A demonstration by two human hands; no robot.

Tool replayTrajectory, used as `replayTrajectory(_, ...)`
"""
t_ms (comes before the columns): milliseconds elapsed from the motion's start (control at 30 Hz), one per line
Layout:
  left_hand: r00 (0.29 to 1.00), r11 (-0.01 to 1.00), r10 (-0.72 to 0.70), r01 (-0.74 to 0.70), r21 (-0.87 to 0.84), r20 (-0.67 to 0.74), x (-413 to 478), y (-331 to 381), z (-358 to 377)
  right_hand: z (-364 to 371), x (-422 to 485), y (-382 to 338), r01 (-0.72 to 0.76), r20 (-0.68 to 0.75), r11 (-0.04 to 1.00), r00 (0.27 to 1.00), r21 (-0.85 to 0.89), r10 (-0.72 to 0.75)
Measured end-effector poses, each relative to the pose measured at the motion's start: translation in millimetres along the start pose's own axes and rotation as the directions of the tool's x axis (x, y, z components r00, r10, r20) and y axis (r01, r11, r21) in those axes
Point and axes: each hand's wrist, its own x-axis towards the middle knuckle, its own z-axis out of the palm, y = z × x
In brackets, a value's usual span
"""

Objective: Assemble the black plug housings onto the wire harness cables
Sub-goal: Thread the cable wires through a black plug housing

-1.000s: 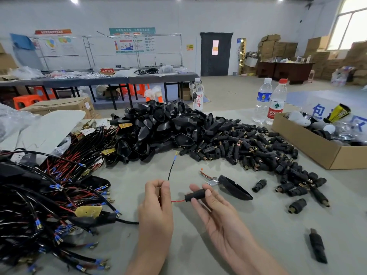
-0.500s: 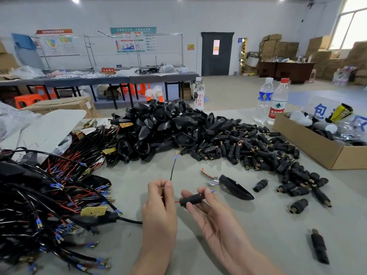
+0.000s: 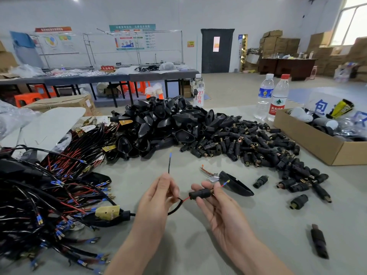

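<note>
The right hand (image 3: 220, 207) pinches a black plug housing (image 3: 201, 193) with a red wire (image 3: 185, 199) threaded through it, just above bare grey table (image 3: 198, 245). The left hand (image 3: 156, 197) is closed on the black cable (image 3: 174, 209). Free space lies between the harness pile (image 3: 49, 195) and the loose housings (image 3: 258, 147).

Grey worktable (image 3: 198, 245) filling the lower frame, with a tangled heap of black and red harness wires tipped in blue (image 3: 49, 195) at left and a mound of glossy black angular shells (image 3: 158, 124) at centre top. Scattered black cylindrical plug housings with brass ends (image 3: 258, 147) to the right, an open brown cardboard box (image 3: 317, 143) at the right edge, two clear plastic water bottles (image 3: 272, 96) beside it.
</note>
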Motion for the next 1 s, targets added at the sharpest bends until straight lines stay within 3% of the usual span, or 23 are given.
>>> replayTrajectory(233,0.978,0.996,-0.086,0.081,0.031,0.190,0.7,7.7,-10.4,-3.5,4.9,-3.1,-0.008,-0.033,0.992,0.999,0.128,0.012)
replayTrajectory(333,0.991,0.994,-0.082,0.074,0.082,0.103,-0.3,2.9,-6.9,-4.9,7.0,-2.8,-0.021,-0.049,0.988,0.998,0.153,0.029)
replayTrajectory(433,0.996,0.995,-0.081,0.083,0.049,-0.025,0.9,-0.2,-2.7,-5.1,7.9,-2.4,-0.028,-0.045,0.986,0.998,0.165,0.036)
replayTrajectory(633,0.986,0.995,-0.094,0.090,-0.036,-0.135,0.5,-2.5,2.4,-3.2,6.8,-4.0,-0.051,-0.038,0.980,0.998,0.190,0.059)
replayTrajectory(1000,0.999,0.993,-0.022,0.024,0.114,-0.023,-5.3,3.1,0.2,-2.3,7.5,-7.9,-0.051,-0.070,0.973,0.995,0.227,0.069)
